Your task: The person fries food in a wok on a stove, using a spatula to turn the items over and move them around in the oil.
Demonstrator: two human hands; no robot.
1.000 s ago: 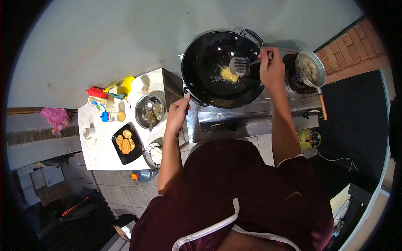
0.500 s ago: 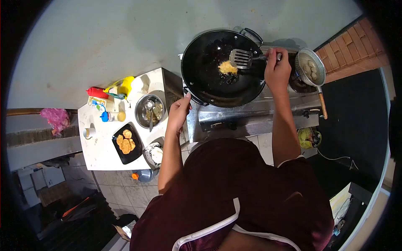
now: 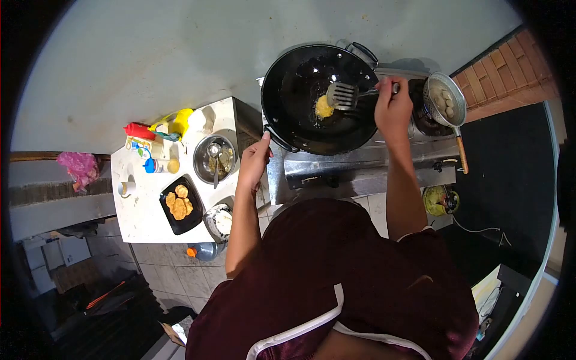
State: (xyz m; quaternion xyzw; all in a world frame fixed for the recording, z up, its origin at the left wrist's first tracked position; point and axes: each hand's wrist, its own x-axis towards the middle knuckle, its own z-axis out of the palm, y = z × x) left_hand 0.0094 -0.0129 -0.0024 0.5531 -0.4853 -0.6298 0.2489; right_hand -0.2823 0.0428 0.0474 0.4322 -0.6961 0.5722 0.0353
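Note:
A black wok (image 3: 300, 129) sits on the stove, and my left hand (image 3: 255, 161) is closed around its near-left handle. In my right hand (image 3: 394, 114) is the handle of a slotted spatula (image 3: 342, 96), held over the wok. The spatula's head overlaps the edge of a small yellow fried piece (image 3: 324, 107) lying in dark oil near the middle of the wok.
Left of the stove, a white counter (image 3: 141, 210) holds a black plate (image 3: 170, 223) of fried pieces, a metal bowl (image 3: 201, 157) with a spoon, and several bottles. A strainer (image 3: 456, 90) with pale balls rests on the right burner. A gas cylinder (image 3: 435, 201) stands below.
The fried piece has shifted slightly down the wok and now shows a smoother, yellower face. The spatula and my right hand have moved a little downward; my left hand stays at the handle.

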